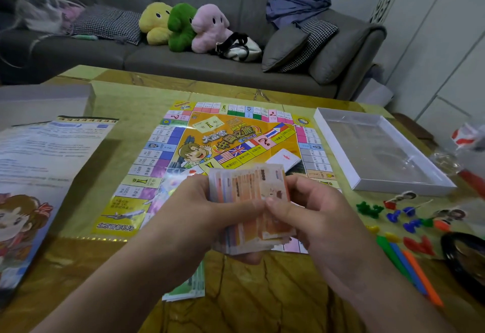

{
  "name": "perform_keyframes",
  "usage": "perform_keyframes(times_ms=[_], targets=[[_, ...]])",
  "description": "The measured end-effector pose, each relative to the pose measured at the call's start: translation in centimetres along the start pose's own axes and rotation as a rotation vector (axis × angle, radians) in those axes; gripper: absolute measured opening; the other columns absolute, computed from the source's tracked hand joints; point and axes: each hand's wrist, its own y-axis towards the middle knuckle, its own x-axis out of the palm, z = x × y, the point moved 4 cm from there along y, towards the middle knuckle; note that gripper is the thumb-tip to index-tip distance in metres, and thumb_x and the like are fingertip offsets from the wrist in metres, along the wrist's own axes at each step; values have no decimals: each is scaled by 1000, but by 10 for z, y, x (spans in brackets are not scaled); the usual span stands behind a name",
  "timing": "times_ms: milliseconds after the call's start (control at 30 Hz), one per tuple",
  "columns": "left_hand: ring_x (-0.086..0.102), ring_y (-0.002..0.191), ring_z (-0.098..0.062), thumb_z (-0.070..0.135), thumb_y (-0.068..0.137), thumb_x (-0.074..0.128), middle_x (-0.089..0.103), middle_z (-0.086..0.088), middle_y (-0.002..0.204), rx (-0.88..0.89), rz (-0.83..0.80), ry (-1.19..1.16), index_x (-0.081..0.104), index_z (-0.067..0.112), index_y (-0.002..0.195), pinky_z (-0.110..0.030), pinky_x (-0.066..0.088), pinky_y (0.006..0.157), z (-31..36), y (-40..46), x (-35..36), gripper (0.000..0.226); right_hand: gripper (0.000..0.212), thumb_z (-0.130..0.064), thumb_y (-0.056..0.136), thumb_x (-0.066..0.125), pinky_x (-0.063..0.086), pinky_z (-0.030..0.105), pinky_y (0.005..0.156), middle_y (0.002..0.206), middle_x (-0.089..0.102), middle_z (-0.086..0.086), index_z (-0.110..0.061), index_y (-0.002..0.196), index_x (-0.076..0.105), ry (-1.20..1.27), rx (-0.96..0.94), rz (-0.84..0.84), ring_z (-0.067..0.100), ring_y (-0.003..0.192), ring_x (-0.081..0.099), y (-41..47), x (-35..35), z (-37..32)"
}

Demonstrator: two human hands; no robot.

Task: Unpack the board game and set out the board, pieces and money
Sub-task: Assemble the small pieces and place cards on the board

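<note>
Both hands hold the stack of paper money (249,209) above the near edge of the board (236,149), which lies unfolded on the surface (262,293). The left hand (210,209) cups the stack from the side and beneath, fingers curled around it; the right hand (309,217) pinches the top notes with the thumb pressed on the upper face. The notes appear thin, light, limp and likely slippery against each other, so the stack probably fans or spills if gripped loosely. Hold it across the short edges, supported from below. A green pile of notes (189,285) lies beneath the left forearm; the playing pieces (409,217) lie well to the right.
</note>
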Motion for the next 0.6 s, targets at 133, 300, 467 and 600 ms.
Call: perform_keyframes(times_ms=[133,300,467,600], targets=[[78,79,-39,17,85,76,78,-22,94,23,41,-5,79,9,103,-45,64,55,-4,1,4,20,21,-7,93,73,62,45,80,107,81,7,-17,109,80,-15,-4,34,30,97,78,0,-2,-2],[76,84,-48,7,90,68,76,-28,100,2,28,-106,72,-1,110,-53,64,60,-1,0,4,21,21,-5,92,72,61,48,80,103,81,11,-16,107,81,7,8,107,35,94,77,2,-10,-1],[76,78,-47,4,85,74,77,-26,94,41,102,-50,73,0,108,-50,63,54,-2,2,-1,23,22,-5,93,70,60,40,74,105,80,13,-12,111,80,55,60,59,34,94,78,2,-7,1],[76,80,-46,7,83,75,78,-25,96,36,107,-64,73,-1,109,-47,63,54,-2,3,-3,27,22,-3,94,67,59,33,68,102,81,14,-10,111,80,51,68,63,30,89,78,2,-8,-1]])
